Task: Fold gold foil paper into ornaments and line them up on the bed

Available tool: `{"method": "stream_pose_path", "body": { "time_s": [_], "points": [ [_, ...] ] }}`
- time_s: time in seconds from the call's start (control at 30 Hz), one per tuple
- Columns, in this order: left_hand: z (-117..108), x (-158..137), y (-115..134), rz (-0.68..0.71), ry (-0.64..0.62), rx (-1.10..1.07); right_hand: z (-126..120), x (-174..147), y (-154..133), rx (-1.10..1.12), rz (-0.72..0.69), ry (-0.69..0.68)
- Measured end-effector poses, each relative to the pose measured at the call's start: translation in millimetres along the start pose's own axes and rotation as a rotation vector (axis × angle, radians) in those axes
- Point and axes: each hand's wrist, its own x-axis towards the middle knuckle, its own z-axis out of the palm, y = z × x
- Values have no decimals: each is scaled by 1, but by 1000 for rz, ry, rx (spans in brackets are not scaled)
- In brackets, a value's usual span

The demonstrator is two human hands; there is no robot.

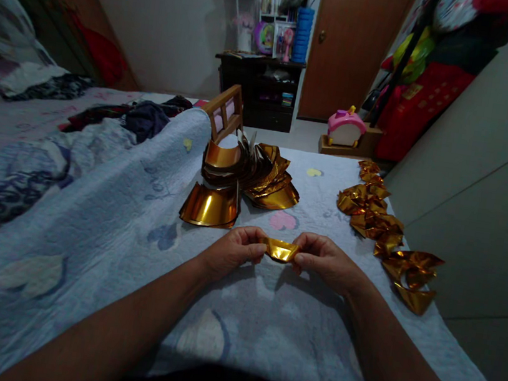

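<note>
Boat-shaped gold foil piece (280, 250) held between two hands

Just below the middle of the frame, the foil piece is held level above a light blue quilt (271, 338) patterned with hearts; the left hand (241, 245) pinches one end, its thumb in front and fingers curled behind; the right hand (322, 260) closes on the opposite end in much the same way, thumb and fingertips together; both forearms reach in from the lower corners.

Left of centre, beyond the hands, curved gold sheets (211, 205) lie fanned in several overlapping stacks; a small wooden frame (224, 113) stands just behind them; at right, crumpled-looking gold pieces (371, 216) form an uneven row along the quilt's edge, several touching or overlapping.

At the upper left lie heaped clothes (145, 120); at top centre stands a dark cabinet (255, 115), beside a brown door (352, 59); a pink-and-white object (345, 129) sits below the door, toward the upper right.
</note>
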Motion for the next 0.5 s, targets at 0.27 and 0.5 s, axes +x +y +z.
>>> {"method": "stream_pose_path", "body": {
  "time_s": [0.27, 0.5],
  "points": [
    [2, 0, 2, -11, 20, 10, -1, 1, 2, 16, 8, -19],
    [3, -1, 2, -8, 12, -57, -2, 1, 2, -1, 4, -8]
  ]
}}
